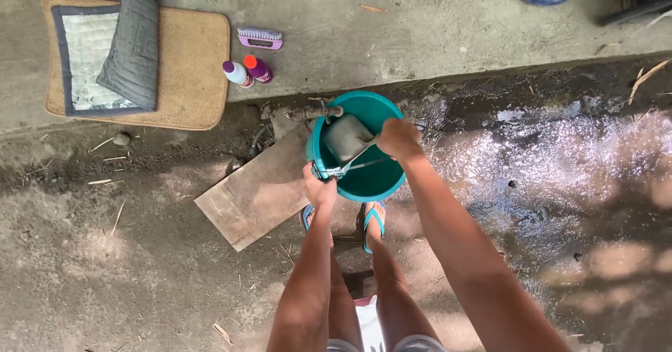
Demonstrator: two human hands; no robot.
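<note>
Standing on wet ground below a concrete step, the teal bucket [364, 177] sits just ahead of the person's sandalled feet, under a small tap [327, 113]. The left hand [319, 187] has its grip closed on the bucket's near rim, where the thin metal handle [353, 166] meets it. The right hand [397, 139] is closed on the far right rim. A wooden board [252, 194] lies beside the bucket; two bottles [246, 71], a brush [260, 38] and a mat [189, 72] rest on the step.

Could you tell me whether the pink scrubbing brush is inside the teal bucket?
No, the pink scrubbing brush lies on the concrete step near two small bottles, apart from the teal bucket.
</note>
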